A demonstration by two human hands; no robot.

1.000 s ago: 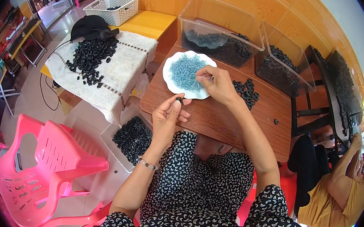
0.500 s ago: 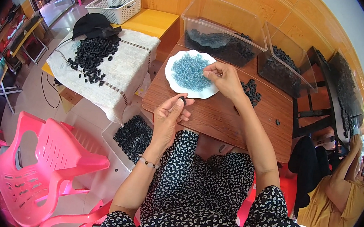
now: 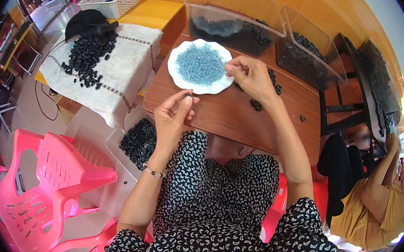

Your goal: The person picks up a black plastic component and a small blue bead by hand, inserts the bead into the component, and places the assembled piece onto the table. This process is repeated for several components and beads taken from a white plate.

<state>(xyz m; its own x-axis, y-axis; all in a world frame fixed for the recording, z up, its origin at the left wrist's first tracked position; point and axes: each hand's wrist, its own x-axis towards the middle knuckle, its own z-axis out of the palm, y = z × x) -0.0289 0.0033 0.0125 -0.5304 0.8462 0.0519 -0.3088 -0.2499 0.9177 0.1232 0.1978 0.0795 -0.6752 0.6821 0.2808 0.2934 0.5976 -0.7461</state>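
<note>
My left hand (image 3: 171,112) is closed in a pinch at the table's front edge, with a small dark ring-shaped piece (image 3: 188,95) between thumb and fingertips. Just beyond it lies a white scalloped plate (image 3: 176,77) spread with tiny clear blue beads (image 3: 200,63). At the plate's right rim, my right hand (image 3: 252,80) has thumb and forefinger pressed together; whatever they hold is too small to make out. Loose black rings (image 3: 256,105) lie under and behind the right wrist, partly hidden by it, on the brown wooden table (image 3: 280,126).
Two clear bins (image 3: 230,36) (image 3: 303,63) of black pieces stand at the back. On a cloth-covered bench at left are a black pile (image 3: 89,59) and a cap (image 3: 88,23). A floor tub (image 3: 139,142) and pink chair (image 3: 53,179) sit left; a person in yellow (image 3: 374,210) works at right.
The whole view has shifted, so the table appears further up and left. My right fingertips have drawn from over the beads toward the plate's right rim. My left hand keeps its pinch.
</note>
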